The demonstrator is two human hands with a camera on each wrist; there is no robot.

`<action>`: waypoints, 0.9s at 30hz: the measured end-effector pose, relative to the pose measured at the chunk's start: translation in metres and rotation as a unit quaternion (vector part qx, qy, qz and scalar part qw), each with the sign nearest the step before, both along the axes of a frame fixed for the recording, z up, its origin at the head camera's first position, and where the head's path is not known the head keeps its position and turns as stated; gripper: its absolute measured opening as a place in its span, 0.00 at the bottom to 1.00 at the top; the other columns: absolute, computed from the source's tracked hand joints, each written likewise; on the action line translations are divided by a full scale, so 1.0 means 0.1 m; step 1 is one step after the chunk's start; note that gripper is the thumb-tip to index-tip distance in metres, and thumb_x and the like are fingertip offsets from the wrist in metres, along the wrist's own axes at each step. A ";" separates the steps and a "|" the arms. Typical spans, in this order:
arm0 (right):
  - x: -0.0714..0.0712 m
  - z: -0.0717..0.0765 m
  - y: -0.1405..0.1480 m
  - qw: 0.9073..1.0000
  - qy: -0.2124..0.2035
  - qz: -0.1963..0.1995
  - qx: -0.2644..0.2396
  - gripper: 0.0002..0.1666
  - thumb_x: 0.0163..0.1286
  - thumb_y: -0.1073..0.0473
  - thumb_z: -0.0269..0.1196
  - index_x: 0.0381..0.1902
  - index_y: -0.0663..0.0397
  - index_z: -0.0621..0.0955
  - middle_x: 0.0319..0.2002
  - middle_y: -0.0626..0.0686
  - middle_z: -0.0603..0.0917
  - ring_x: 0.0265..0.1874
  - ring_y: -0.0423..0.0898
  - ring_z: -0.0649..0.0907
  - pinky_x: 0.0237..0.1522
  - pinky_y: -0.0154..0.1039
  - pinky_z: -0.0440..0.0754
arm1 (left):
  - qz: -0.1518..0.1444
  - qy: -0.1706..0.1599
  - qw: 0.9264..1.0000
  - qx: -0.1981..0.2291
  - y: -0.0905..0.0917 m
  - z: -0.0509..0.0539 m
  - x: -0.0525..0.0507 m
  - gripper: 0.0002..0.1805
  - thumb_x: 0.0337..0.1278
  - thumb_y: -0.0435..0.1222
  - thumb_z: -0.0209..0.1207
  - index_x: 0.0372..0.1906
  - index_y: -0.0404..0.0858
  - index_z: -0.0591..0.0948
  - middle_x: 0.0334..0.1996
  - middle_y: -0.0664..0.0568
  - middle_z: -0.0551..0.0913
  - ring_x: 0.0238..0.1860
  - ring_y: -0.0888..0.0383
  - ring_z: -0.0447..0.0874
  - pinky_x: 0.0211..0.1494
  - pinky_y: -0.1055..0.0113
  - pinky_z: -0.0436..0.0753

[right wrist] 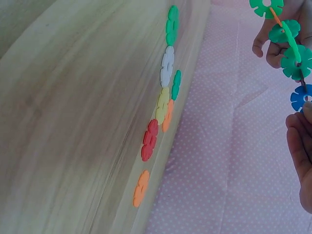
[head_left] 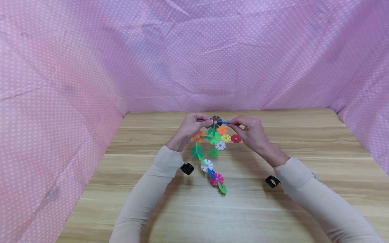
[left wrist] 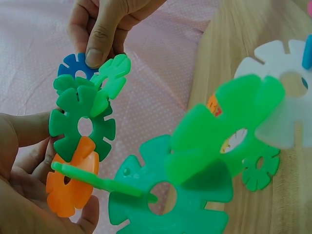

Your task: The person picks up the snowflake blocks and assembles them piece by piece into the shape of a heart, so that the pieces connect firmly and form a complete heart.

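Observation:
My left hand (head_left: 196, 124) pinches a dark brown notched plastic disc (head_left: 216, 117) above the table, thumb in front. From the right, my right hand (head_left: 250, 132) holds a blue notched disc (head_left: 225, 122) between thumb and fingers; its edge meets the dark disc. Both belong to or touch a chain of interlocking discs: green discs (head_left: 214, 137), an orange disc (left wrist: 61, 197), a white disc (head_left: 207, 162), a pink disc (head_left: 216, 182) and a light green end disc (head_left: 222, 188). In the left wrist view, a green disc (left wrist: 59, 139) partly hides how my left fingers grip.
Loose discs lie flat on the wooden table (head_left: 304, 148) below the hands: yellow (head_left: 223, 140), red (head_left: 233, 138), white (head_left: 220, 149), green (head_left: 213, 155) and orange (head_left: 222, 128). Another orange disc (right wrist: 141, 189) lies near the table edge. A pink dotted cloth (head_left: 194, 67) hangs behind.

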State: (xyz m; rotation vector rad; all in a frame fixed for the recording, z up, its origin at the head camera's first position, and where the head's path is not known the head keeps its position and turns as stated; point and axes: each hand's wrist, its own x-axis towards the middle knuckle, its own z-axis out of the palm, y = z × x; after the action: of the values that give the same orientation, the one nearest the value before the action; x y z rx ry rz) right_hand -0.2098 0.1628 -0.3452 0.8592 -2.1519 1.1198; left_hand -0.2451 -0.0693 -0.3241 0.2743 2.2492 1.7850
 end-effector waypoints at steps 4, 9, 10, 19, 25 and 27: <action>0.00 0.00 -0.02 1.000 -0.012 -0.012 0.007 0.06 0.58 0.73 0.73 0.34 0.62 0.89 0.32 0.52 0.89 0.25 0.42 0.83 0.31 0.22 0.77 | 0.000 0.004 1.000 -0.027 -0.02 0.04 0.00 0.07 0.66 0.36 0.65 0.41 0.35 0.87 0.35 0.49 0.89 0.44 0.54 0.85 0.58 0.56 0.77; 0.00 0.00 -0.01 0.999 -0.049 -0.010 0.016 0.05 0.60 0.72 0.72 0.34 0.63 0.89 0.31 0.53 0.88 0.25 0.43 0.83 0.27 0.26 0.79 | 0.003 0.003 0.999 -0.036 -0.03 0.05 0.00 0.08 0.66 0.36 0.65 0.41 0.34 0.87 0.34 0.48 0.89 0.43 0.53 0.86 0.59 0.55 0.77; 0.00 0.01 0.00 0.998 -0.059 -0.009 0.019 0.04 0.61 0.72 0.72 0.35 0.63 0.88 0.31 0.53 0.88 0.25 0.44 0.83 0.26 0.27 0.78 | 0.003 0.002 0.999 -0.036 -0.03 0.05 0.00 0.07 0.66 0.36 0.65 0.41 0.34 0.87 0.33 0.48 0.89 0.42 0.53 0.86 0.59 0.55 0.77; -0.10 -0.02 0.26 0.980 -0.173 -0.060 0.076 0.05 0.67 0.65 0.69 0.40 0.60 0.88 0.33 0.54 0.88 0.26 0.46 0.82 0.25 0.31 0.78 | 0.012 0.000 0.999 -0.030 -0.06 0.02 -0.02 0.08 0.66 0.36 0.65 0.41 0.35 0.87 0.32 0.49 0.89 0.44 0.52 0.85 0.66 0.49 0.72; -0.22 -0.12 0.47 0.965 -0.233 -0.072 0.092 0.05 0.67 0.65 0.69 0.39 0.61 0.88 0.36 0.57 0.88 0.31 0.50 0.84 0.30 0.34 0.80 | 0.019 0.003 1.000 -0.022 -0.10 0.02 -0.03 0.08 0.67 0.36 0.64 0.41 0.34 0.87 0.33 0.48 0.89 0.46 0.49 0.84 0.66 0.47 0.71; -0.26 -0.15 0.53 0.961 -0.247 -0.079 0.095 0.05 0.67 0.64 0.69 0.39 0.61 0.88 0.36 0.58 0.88 0.33 0.51 0.84 0.32 0.35 0.81 | 0.021 0.002 1.000 -0.021 -0.11 0.01 -0.03 0.08 0.67 0.36 0.64 0.41 0.34 0.87 0.35 0.45 0.89 0.47 0.48 0.84 0.64 0.49 0.73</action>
State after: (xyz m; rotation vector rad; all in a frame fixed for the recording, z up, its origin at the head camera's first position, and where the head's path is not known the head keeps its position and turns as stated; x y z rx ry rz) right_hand -0.2359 0.2154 -0.3605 0.5049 -2.7187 1.1490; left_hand -0.2484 -0.0805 -0.3227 0.2246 2.3096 1.7561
